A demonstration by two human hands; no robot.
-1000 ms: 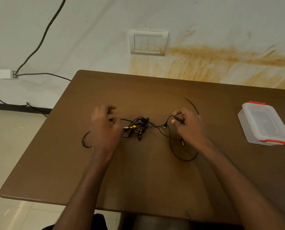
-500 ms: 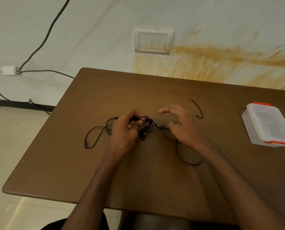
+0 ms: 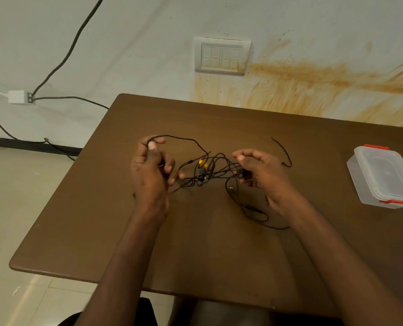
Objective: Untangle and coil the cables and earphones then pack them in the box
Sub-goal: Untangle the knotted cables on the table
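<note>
A tangle of thin black cables and earphones (image 3: 206, 170), with a yellow piece in it, hangs between my two hands just above the brown table (image 3: 195, 243). My left hand (image 3: 150, 171) grips the left strands, one loop running over its thumb. My right hand (image 3: 258, 171) pinches the right side of the tangle at a small black plug. A loose loop trails onto the table below my right hand, and one cable end lies further right. The clear plastic box (image 3: 383, 176) with red clips sits shut at the table's right edge.
The table's far edge meets a stained wall with a switch plate (image 3: 221, 56). Grey wall cables (image 3: 66, 52) and a white adapter (image 3: 19, 97) are at the left, off the table. Tiled floor lies beyond the left and near edges.
Both hands have taken hold of the tangle and lifted it, pulling its two sides apart. The left hand now carries a loop of cable that lay on the table at the left.
</note>
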